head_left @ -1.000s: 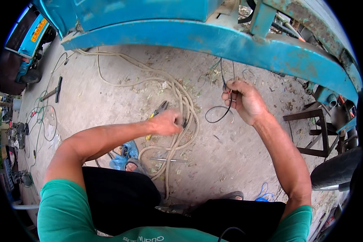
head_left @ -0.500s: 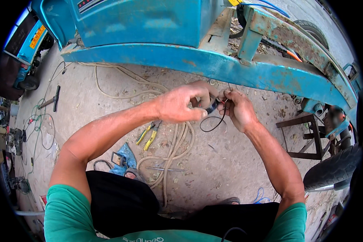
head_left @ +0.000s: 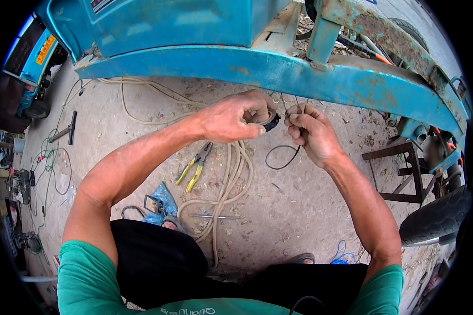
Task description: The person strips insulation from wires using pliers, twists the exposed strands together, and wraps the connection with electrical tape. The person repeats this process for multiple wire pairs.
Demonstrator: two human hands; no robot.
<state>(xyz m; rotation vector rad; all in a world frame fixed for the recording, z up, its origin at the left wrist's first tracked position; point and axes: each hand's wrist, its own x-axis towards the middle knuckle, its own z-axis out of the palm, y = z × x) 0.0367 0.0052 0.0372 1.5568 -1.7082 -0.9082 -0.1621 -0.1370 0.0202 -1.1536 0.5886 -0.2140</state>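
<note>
My left hand (head_left: pixel 230 118) is curled round a roll of black electrical tape (head_left: pixel 271 123), its dark rim showing past my fingers. Just to the right, my right hand (head_left: pixel 317 135) pinches a thin black wire (head_left: pixel 296 156); a loop of it hangs below the fingers. Thin strands run up from the fingertips toward the blue metal frame (head_left: pixel 215 62). What lies right between the right fingertips is partly hidden. The two hands are close together but apart, below the frame's lower edge.
Yellow-handled pliers (head_left: pixel 198 167) lie on the ground beside a coiled beige hose (head_left: pixel 227 181). A blue plastic bag (head_left: pixel 165 202) is near my foot. At right stand a dark metal stool (head_left: pixel 416 173) and a tyre (head_left: pixel 437 219). A hammer-like tool (head_left: pixel 72 128) lies at left.
The left hand with the tape roll has moved slightly up and left, away from the right hand. The right hand still pinches the wire, whose loop now hangs freer. The view has shifted a little.
</note>
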